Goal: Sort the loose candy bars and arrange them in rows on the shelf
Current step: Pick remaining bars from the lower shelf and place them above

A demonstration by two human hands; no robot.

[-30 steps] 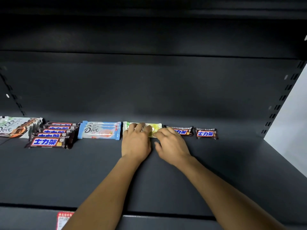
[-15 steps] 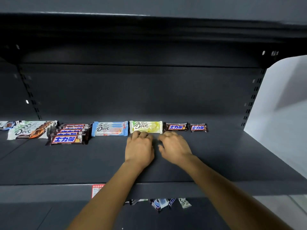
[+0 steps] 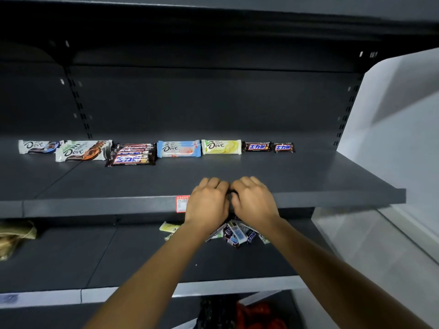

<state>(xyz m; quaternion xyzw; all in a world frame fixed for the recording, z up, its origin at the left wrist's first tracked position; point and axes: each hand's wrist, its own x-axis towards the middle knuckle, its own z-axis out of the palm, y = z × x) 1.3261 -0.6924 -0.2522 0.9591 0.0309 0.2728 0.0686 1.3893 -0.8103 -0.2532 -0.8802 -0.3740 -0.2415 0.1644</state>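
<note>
- Head view: a red price label (image 3: 181,203) sits on the front edge of the dark upper shelf (image 3: 332,176).
- The left hand (image 3: 206,203) is just right of the label and covers its right edge. The right hand (image 3: 254,200) is further right, and the knuckles of the two nearly meet.
- Both hands show their backs, with the fingers curled down over the shelf's front edge. A small dark shape shows between them, but I cannot tell whether either hand has hold of anything.
- Well behind the label, a row of bars lies along the back of the upper shelf.
- Behind and right of the label are a yellow-green Dove bar (image 3: 221,147), a brown bar (image 3: 257,146) and a smaller brown bar (image 3: 283,147).
- Straight behind the label lies a blue Dove bar (image 3: 178,148).
- Behind and left of the label are a stack of brown bars (image 3: 131,154), a white-and-orange Dove bar (image 3: 83,150) and a white-and-blue Dove bar (image 3: 39,146).
- Below and right of the label, a pile of loose candy bars (image 3: 237,233) lies on the lower shelf (image 3: 95,257), partly hidden by the wrists.
- Far left of the label, also on the lower shelf, is a crumpled tan bag (image 3: 14,236).
</note>
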